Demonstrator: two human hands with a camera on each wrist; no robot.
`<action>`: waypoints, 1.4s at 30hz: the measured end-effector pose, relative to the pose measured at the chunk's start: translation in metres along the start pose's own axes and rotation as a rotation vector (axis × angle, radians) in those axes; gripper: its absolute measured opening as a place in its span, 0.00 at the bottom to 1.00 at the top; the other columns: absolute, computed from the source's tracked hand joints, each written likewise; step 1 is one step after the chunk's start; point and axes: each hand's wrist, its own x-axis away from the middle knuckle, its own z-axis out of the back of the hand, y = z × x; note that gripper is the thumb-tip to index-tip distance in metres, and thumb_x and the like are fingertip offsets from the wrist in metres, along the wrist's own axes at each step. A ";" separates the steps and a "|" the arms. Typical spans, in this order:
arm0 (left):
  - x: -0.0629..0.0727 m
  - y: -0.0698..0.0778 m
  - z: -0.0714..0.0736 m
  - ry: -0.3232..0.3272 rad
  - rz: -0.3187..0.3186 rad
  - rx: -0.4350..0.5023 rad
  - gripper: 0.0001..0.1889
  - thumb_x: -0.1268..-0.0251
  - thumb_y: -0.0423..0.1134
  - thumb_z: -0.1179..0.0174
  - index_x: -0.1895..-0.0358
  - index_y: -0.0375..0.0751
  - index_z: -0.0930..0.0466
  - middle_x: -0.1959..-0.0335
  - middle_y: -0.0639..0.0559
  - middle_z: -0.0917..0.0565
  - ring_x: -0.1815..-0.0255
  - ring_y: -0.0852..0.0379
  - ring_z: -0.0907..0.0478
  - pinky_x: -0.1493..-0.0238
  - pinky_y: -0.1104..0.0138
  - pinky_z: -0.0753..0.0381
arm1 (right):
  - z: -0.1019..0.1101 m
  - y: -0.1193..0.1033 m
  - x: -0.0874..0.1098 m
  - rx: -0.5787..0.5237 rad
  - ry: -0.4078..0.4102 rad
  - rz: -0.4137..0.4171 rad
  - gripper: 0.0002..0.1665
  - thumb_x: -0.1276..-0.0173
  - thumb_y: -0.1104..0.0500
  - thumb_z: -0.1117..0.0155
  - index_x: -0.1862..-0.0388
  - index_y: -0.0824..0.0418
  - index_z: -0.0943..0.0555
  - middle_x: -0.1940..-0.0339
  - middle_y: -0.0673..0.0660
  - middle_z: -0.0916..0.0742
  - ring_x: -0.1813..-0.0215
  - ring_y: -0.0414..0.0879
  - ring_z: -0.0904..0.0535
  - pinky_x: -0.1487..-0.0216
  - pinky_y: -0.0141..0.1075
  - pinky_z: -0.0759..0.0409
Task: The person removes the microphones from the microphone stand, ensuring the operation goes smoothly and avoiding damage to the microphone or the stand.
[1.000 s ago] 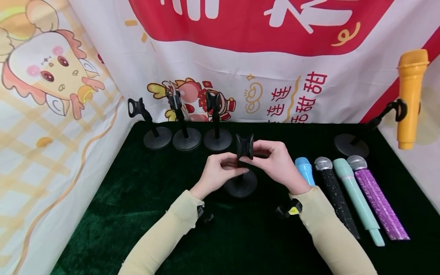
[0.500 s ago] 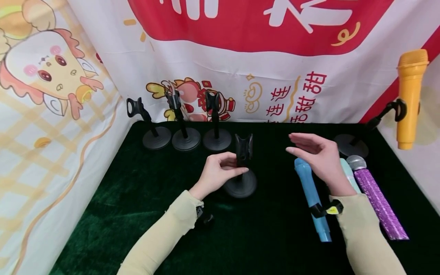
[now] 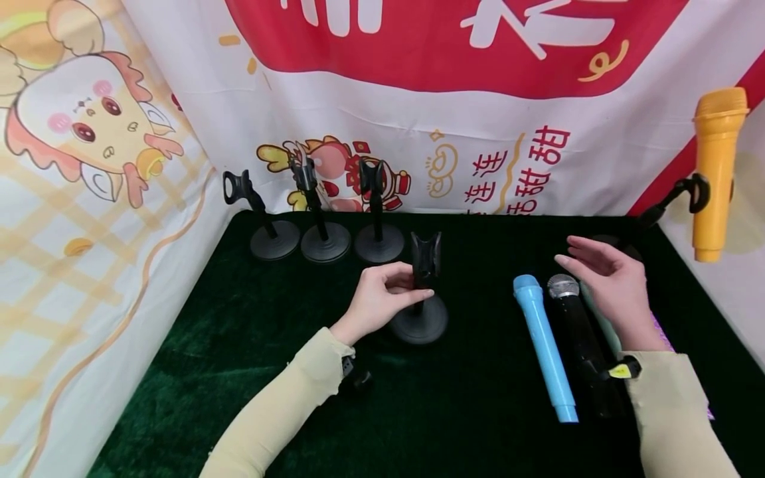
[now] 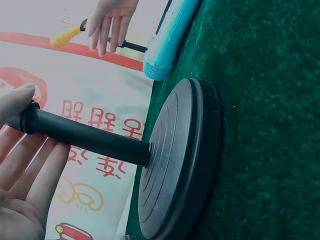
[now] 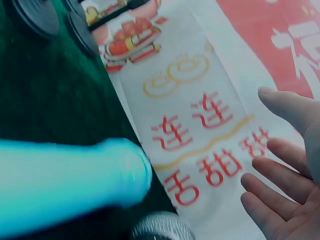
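Note:
My left hand grips the upright stem of a black microphone stand just below its clip. In the left wrist view the thumb lies on one side of the stem and the fingers on the other; the round base rests on the green cloth. My right hand hovers over the microphones at the right with nothing in it, its fingers loosely extended. Below and around it lie a blue microphone, a black microphone with a silver head, a mint-green microphone and a purple microphone, the last two largely hidden.
Three black microphone stands stand in a row at the back left. At the back right a yellow microphone sits tilted in another stand's clip. Printed cloth hangs behind the green cloth.
My right hand has let go of the stand's upper part and moved right, over the microphones. The left hand has stayed on the stem.

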 end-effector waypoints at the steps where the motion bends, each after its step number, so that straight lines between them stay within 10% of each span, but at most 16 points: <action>1: -0.001 0.000 0.000 0.000 -0.001 -0.004 0.14 0.38 0.46 0.26 0.52 0.48 0.13 0.58 0.54 0.12 0.59 0.54 0.13 0.56 0.61 0.13 | 0.004 0.003 -0.001 0.002 0.013 -0.013 0.32 0.35 0.53 0.23 0.34 0.58 0.19 0.44 0.44 0.14 0.46 0.32 0.19 0.53 0.17 0.24; 14: -0.028 0.006 0.000 0.015 -0.029 -0.039 0.12 0.38 0.44 0.26 0.53 0.49 0.12 0.57 0.57 0.12 0.58 0.57 0.13 0.54 0.63 0.13 | 0.047 0.030 -0.017 0.050 0.077 -0.235 0.44 0.33 0.43 0.27 0.21 0.44 0.34 0.26 0.46 0.27 0.27 0.40 0.33 0.48 0.14 0.30; 21: -0.054 0.006 0.002 0.025 -0.047 -0.076 0.13 0.38 0.44 0.26 0.51 0.49 0.12 0.55 0.59 0.12 0.56 0.59 0.14 0.53 0.64 0.14 | 0.049 0.042 -0.033 0.034 0.090 -0.239 0.56 0.30 0.43 0.32 0.15 0.49 0.54 0.16 0.51 0.46 0.19 0.45 0.48 0.25 0.30 0.45; 31: -0.094 0.007 0.001 0.124 -0.049 -0.063 0.16 0.38 0.45 0.26 0.48 0.48 0.12 0.55 0.59 0.11 0.53 0.61 0.14 0.49 0.65 0.16 | 0.054 0.054 -0.070 0.010 0.123 -0.273 0.56 0.26 0.41 0.39 0.15 0.50 0.63 0.15 0.55 0.53 0.18 0.50 0.52 0.22 0.38 0.49; 42: -0.118 -0.015 -0.003 0.220 0.029 -0.013 0.15 0.37 0.41 0.26 0.47 0.45 0.13 0.54 0.54 0.12 0.52 0.60 0.14 0.48 0.67 0.17 | 0.048 0.061 -0.099 0.094 0.392 -0.166 0.30 0.22 0.52 0.48 0.25 0.60 0.32 0.37 0.55 0.21 0.41 0.40 0.27 0.33 0.29 0.34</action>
